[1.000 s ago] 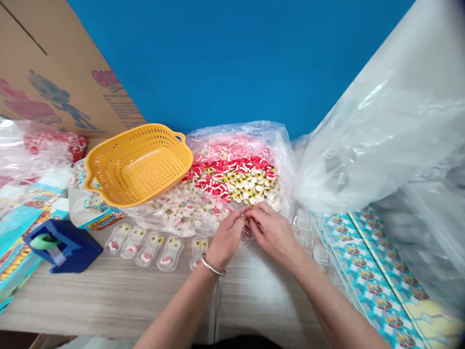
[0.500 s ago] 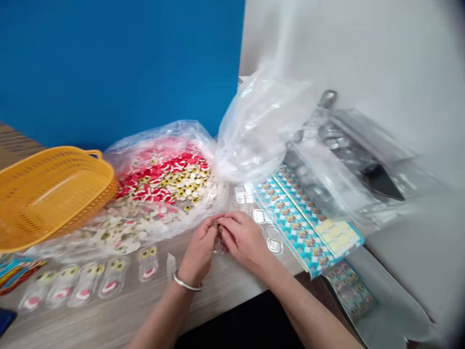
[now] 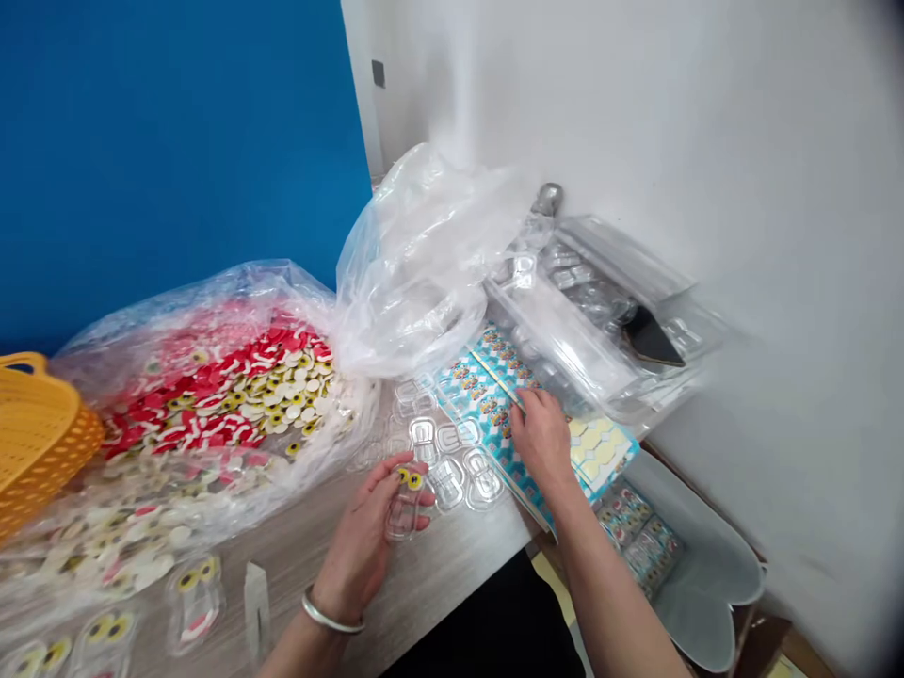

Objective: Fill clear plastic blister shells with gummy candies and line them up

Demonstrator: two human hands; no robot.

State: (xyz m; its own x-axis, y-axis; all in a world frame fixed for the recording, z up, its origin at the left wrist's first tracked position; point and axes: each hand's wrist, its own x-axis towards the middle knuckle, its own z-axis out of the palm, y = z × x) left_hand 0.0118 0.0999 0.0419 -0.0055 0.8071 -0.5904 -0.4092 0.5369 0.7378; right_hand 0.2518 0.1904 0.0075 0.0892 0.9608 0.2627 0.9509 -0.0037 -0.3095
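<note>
My left hand (image 3: 367, 527) is closed around the edge of a small clear plastic blister shell (image 3: 404, 513), which holds two yellow eye pieces (image 3: 410, 479) at its upper end. My right hand (image 3: 542, 435) is over the blue patterned sticker sheet (image 3: 487, 400), its fingers curled together with the tips at the sheet. Whatever may be between those fingertips is hidden. Between the hands and the clear bags, several empty blister shells (image 3: 448, 483) lie on the table.
To the left, a large clear bag (image 3: 282, 273) spills red-and-white mouth pieces and yellow eye pieces. An orange basket (image 3: 35, 433) stands beyond it. Filled blister shells (image 3: 196, 603) lie at the front left. Plastic packs (image 3: 565, 330) lie against the wall; a grey bin (image 3: 699, 565) stands lower right.
My hands have come apart. The left now shows the blister shell with the eyes, and the right has moved right onto the sticker sheet. The view has turned to the right.
</note>
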